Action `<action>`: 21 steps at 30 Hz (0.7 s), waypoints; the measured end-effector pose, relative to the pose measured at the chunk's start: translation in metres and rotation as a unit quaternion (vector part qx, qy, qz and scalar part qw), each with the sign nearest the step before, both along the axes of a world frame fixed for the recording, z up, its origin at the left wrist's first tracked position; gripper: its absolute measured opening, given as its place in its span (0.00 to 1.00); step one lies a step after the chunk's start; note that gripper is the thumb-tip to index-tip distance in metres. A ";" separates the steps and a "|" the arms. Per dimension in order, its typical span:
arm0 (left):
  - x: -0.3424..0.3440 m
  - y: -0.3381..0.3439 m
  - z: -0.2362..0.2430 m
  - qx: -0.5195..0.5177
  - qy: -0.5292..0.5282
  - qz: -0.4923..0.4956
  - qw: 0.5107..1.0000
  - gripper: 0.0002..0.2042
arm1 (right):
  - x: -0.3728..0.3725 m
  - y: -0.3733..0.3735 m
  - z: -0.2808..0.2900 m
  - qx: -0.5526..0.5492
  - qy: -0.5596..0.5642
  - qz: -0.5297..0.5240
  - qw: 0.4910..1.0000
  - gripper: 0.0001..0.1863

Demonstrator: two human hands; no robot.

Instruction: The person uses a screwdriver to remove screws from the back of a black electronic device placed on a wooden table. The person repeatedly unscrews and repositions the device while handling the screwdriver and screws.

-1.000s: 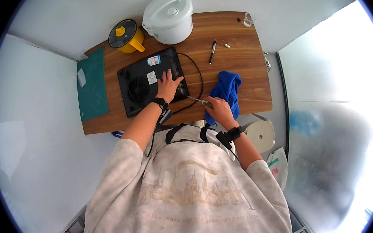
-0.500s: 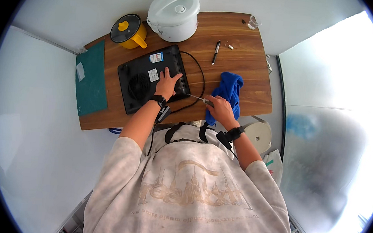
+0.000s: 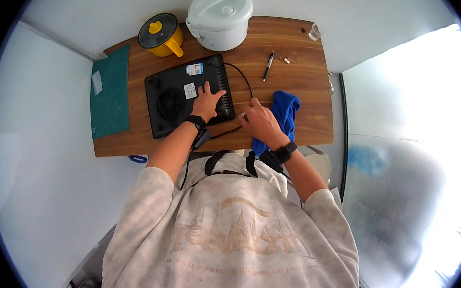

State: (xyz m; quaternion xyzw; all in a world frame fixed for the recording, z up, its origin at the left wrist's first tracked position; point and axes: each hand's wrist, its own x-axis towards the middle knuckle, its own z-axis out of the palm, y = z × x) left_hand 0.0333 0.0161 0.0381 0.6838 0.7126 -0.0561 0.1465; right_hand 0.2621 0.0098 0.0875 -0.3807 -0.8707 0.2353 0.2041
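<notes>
A black induction cooker [image 3: 165, 86] lies upside down on the wooden table, its round fan grille and pale labels facing up. My left hand [image 3: 206, 101] rests open on its underside, fingers spread near the vent slots. My right hand [image 3: 264, 124] is closed beside the cooker's near right corner. It holds a screwdriver [image 3: 244, 115], which the fingers mostly hide; the tip cannot be made out. The cooker's black power cord [image 3: 241, 76] curves round the right side and passes by my right hand. A blue cloth [image 3: 285, 107] lies just right of that hand.
Behind the cooker stand a yellow pot [image 3: 160, 35] with a dark lid and a white lidded pot [image 3: 217, 25]. A green mat [image 3: 110, 109] covers the table's left end. A pen [image 3: 268, 66], small bits and a clear cup [image 3: 316, 32] lie toward the far right.
My right hand has moved up and left, closer to the cooker's corner, and turned; the screwdriver's shaft is now out of sight. My left hand stays on the cooker.
</notes>
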 end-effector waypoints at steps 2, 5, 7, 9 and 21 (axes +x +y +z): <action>0.001 -0.002 0.001 0.000 -0.004 0.000 1.000 0.47 | -0.007 -0.001 0.001 0.014 0.024 -0.020 0.999 0.07; 0.001 -0.001 0.005 -0.004 -0.003 -0.002 1.000 0.46 | -0.015 0.000 0.001 0.004 0.016 -0.039 0.999 0.08; 0.002 0.000 0.008 -0.011 0.004 -0.004 1.000 0.46 | -0.020 0.002 -0.009 0.011 -0.032 -0.038 0.999 0.07; 0.002 0.001 0.007 -0.006 0.003 -0.011 1.000 0.46 | -0.024 0.002 -0.036 0.040 -0.108 -0.030 0.993 0.07; -0.009 -0.003 -0.006 0.012 0.012 -0.020 1.000 0.46 | -0.044 -0.005 0.004 0.046 -0.112 0.020 0.992 0.11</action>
